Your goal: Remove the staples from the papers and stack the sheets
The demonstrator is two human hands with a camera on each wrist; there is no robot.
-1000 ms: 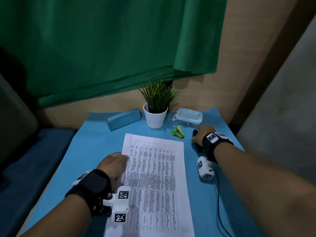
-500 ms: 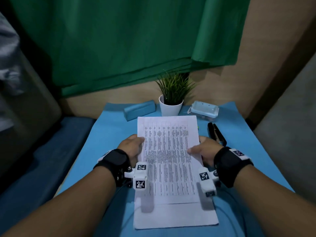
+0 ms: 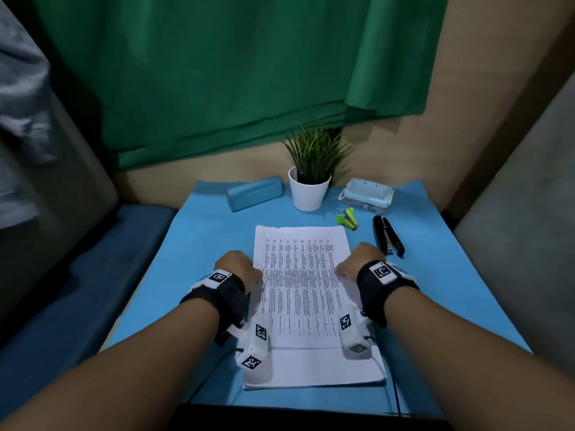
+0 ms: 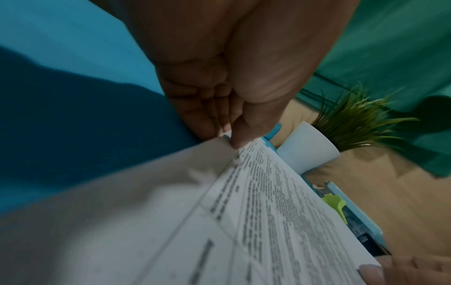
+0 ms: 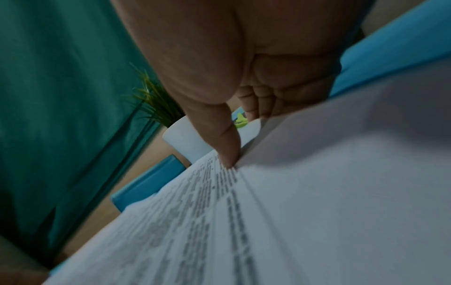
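Observation:
A printed sheet [image 3: 300, 287] is held by its two long edges just above a white paper stack [image 3: 314, 368] on the blue table [image 3: 199, 244]. My left hand [image 3: 250, 270] pinches the left edge, with the thumb [image 4: 240, 138] on top and the fingers under the sheet [image 4: 280, 212]. My right hand [image 3: 343, 269] pinches the right edge the same way, its thumb [image 5: 227, 150] pressing on the print [image 5: 207, 221]. A green staple remover [image 3: 347, 219] and a black stapler [image 3: 387, 236] lie beyond the sheet's far right corner. No staple is visible.
At the table's back edge stand a blue case [image 3: 255, 192], a white pot with a plant [image 3: 309, 189] and a pale plastic box [image 3: 367, 194]. A green curtain [image 3: 233, 73] hangs behind. A dark blue seat [image 3: 77, 275] lies left of the table.
My right hand left the stapler at the far right and took hold of the sheet's right edge. Both hands now hold the sheet over the stack.

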